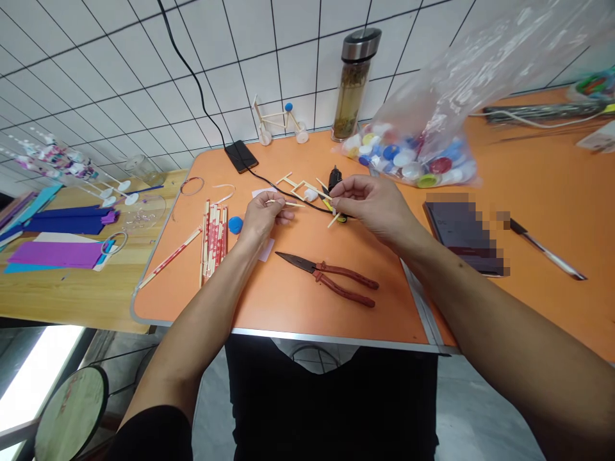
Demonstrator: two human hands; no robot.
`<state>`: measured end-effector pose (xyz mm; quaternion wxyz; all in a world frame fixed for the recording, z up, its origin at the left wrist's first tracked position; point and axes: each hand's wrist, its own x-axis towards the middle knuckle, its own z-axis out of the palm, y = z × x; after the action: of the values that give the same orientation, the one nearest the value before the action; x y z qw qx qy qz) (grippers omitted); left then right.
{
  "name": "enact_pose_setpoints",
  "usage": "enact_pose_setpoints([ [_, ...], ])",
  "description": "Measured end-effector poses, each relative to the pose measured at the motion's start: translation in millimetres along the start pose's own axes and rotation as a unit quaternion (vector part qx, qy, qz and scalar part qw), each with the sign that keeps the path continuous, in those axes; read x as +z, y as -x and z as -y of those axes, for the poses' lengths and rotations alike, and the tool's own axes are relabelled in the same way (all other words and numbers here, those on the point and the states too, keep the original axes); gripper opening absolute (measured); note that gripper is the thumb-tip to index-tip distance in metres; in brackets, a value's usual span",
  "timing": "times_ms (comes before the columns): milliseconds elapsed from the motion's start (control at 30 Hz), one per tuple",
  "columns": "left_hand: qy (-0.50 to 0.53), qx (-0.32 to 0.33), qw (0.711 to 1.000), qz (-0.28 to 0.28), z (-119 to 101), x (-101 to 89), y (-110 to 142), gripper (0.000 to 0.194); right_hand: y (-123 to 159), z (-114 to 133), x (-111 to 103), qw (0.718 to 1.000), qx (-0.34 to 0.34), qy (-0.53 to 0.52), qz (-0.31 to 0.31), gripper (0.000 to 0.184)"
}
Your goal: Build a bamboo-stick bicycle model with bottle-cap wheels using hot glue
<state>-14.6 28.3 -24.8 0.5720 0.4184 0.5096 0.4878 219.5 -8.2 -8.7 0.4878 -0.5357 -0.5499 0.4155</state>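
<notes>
My left hand (262, 216) pinches a short thin wooden stick (287, 203) between thumb and fingers, above the orange table (307, 301). My right hand (372, 206) reaches in from the right, its fingertips closed on the end of a small wooden stick frame (300, 189). A black hot glue gun (335, 180) stands just beyond those fingertips, partly hidden by them. A black cable (283, 190) runs under the frame. Red-handled pliers (327, 278) lie below my hands, and a blue bottle cap (235, 225) sits beside my left hand.
Split chopsticks (214, 240) lie left of my hands. A plastic bag of bottle caps (408, 144) lies at the back right, near a glass flask (350, 86) and a stick-and-cap model (281, 121). A black phone (240, 157) lies back left; a knife (548, 256) lies right.
</notes>
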Motion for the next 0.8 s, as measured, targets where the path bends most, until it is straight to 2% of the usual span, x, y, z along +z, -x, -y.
enact_pose_setpoints([
  [367,0.011,-0.005,1.000,0.004,-3.6,5.1,6.0,0.012,0.8,0.7,0.4,1.000,0.000,-0.002,-0.004,0.016],
  [800,0.003,-0.023,1.000,-0.001,-4.9,8.1,10.6,0.021,-0.6,-3.8,0.2,1.000,-0.012,0.011,-0.007,0.019],
])
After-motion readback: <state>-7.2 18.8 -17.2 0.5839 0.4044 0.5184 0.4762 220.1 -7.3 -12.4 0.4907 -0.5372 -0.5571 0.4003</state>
